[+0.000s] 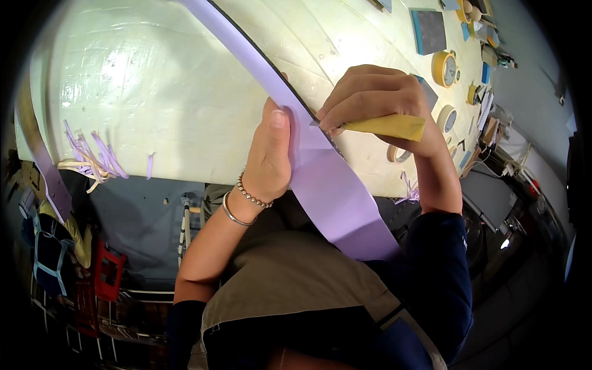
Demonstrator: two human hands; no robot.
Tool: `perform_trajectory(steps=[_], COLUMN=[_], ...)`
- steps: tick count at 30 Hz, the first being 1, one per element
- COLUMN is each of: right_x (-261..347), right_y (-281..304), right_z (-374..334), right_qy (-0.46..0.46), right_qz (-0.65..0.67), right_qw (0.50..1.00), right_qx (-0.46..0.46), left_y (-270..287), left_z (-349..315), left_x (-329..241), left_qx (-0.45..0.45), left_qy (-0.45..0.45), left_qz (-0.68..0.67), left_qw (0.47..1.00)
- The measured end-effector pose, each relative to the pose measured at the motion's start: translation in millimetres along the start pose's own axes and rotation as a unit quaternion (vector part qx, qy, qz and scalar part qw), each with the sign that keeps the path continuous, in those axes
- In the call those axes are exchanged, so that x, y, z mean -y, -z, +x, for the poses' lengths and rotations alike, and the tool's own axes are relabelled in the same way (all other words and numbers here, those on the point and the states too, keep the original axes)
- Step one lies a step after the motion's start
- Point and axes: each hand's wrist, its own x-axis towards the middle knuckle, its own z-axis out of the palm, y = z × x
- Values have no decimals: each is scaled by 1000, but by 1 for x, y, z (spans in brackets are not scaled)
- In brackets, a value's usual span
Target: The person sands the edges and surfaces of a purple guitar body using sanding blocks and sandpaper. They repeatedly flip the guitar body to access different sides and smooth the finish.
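Left grip (269,151) pinches lilac strip (336,197); right grip (379,98), to its right, clamps yellow-handled tool (391,126); risk: strip could flex, tip (315,124) slipping toward left thumb (279,120)

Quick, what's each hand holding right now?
Left hand: closed, holding the purple strip against its thumb.
Right hand: closed, holding a yellow tool.

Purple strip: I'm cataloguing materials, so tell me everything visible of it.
The purple strip looks smooth, long and bendy, perhaps leather, its upper stretch edged dark. It runs from the picture's top over the table toward the person, bending lower down. The left hand holds it; the yellow tool in the right hand appears to touch its dark edge.
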Motion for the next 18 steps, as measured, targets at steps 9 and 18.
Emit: perform_trajectory(steps=[9, 18], right_x=[-1, 0], right_y=[-3, -7], right_z=[-11, -20], right_qy=[8, 3], right_qz=[-12, -17], right_qw=[1000, 999], right_qx=[-17, -51], left_y=[12, 4], left_z=[2, 1], left_x=[6, -1], left_qx=[17, 2], left_qy=[11, -11], left_qz=[113, 98], left_qw=[993, 995])
